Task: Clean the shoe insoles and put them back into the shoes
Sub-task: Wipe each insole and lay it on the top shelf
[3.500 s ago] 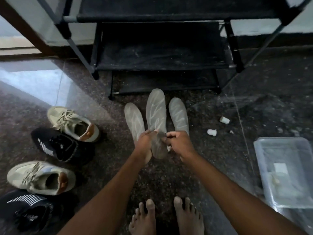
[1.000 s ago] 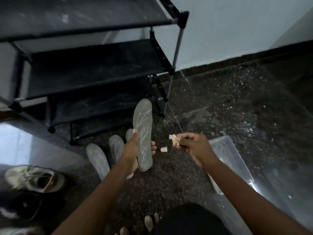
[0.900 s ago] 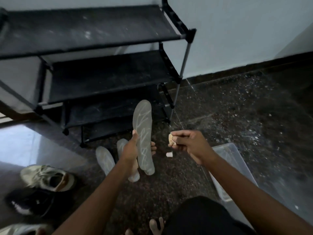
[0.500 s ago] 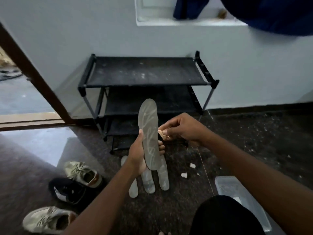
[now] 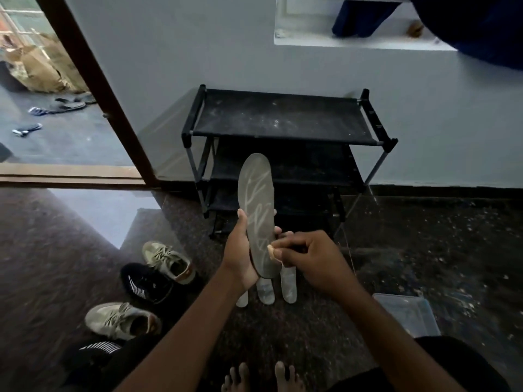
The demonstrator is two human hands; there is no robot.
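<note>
Head view: the left hand grips an insole by its heel end, toe up, in front of the rack. The right hand pinches a small tan piece against the insole's lower right edge. Three more insoles lie on the floor beneath, shoes to their left.

The left hand holds the insole upright, with the thumb on one edge and the fingers behind. The right hand pinches a small tan bit against its lower part. Both arms reach forward.
</note>
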